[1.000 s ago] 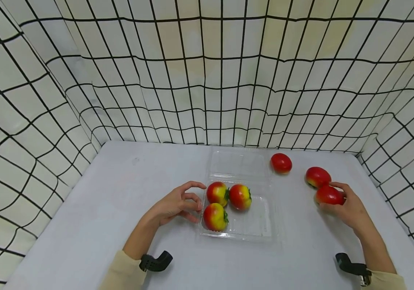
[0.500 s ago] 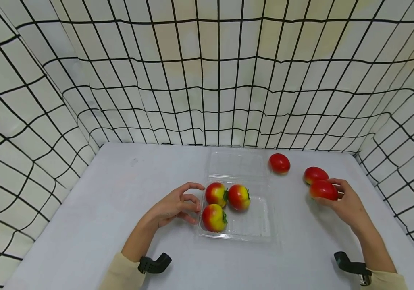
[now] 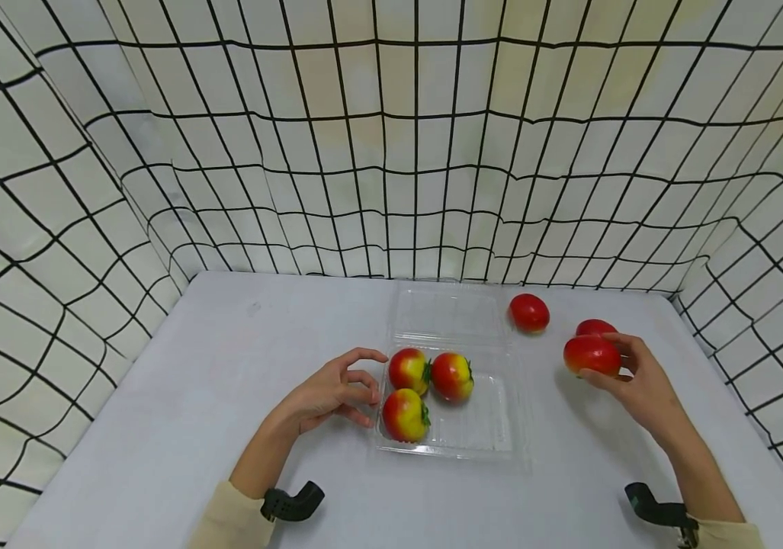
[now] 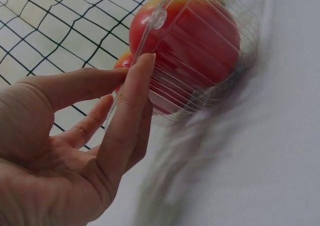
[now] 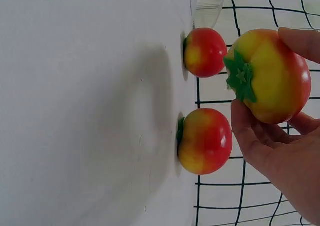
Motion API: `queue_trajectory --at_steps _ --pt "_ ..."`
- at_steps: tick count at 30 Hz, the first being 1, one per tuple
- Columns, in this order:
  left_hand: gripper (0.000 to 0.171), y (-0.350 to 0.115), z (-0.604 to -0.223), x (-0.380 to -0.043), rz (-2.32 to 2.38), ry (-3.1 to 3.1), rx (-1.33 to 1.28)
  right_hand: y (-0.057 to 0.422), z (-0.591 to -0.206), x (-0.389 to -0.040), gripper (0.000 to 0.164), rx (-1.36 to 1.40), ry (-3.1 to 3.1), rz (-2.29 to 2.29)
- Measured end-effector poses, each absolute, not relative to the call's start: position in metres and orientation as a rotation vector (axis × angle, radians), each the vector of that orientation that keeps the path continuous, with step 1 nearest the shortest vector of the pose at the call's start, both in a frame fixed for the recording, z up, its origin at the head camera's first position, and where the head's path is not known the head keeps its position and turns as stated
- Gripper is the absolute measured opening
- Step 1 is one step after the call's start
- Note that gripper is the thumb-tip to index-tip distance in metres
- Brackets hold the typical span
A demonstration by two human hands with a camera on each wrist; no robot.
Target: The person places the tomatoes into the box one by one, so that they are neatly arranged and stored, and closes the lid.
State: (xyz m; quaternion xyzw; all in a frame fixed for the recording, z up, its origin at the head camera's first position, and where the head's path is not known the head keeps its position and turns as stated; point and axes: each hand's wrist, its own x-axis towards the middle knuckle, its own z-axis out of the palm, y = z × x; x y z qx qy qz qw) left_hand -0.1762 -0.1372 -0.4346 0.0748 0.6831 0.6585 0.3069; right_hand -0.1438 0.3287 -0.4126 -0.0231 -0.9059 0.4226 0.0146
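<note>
My right hand (image 3: 641, 389) grips a red-and-yellow tomato (image 3: 590, 355) above the table. In the right wrist view, its green calyx (image 5: 241, 75) faces the camera, with fingers and thumb around its sides. Behind it, one tomato (image 3: 595, 326) lies partly hidden; another tomato (image 3: 529, 313) sits farther left. At centre is a clear plastic clamshell container (image 3: 476, 431), its lid (image 3: 449, 311) laid back. Its left half holds three tomatoes, including a front one (image 3: 405, 415). My left hand (image 4: 95, 141) pinches the container's left rim between thumb and finger.
A white table (image 3: 240, 328) lies beneath everything. Black netting (image 3: 418, 168) over pale walls encloses the back and both sides. A dark wrist camera mount (image 3: 293, 502) sticks out from the left wrist, and a similar mount (image 3: 659, 505) from the right.
My right hand has lifted its tomato off the table and carried it left, so it now overlaps the tomato behind. The left hand and the container have stayed in place.
</note>
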Motion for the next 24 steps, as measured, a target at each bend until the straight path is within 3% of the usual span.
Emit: queue_trajectory --at_steps 14,24 --pt "0.062 -0.138 -0.435 -0.175 1.748 1.812 0.195 0.306 -0.409 -0.140 0.078 0.077 -2.769 1.317" --pt "0.062 -0.137 -0.435 -0.175 1.744 1.811 0.190 0.289 -0.409 -0.135 0.081 0.203 -2.679 1.440"
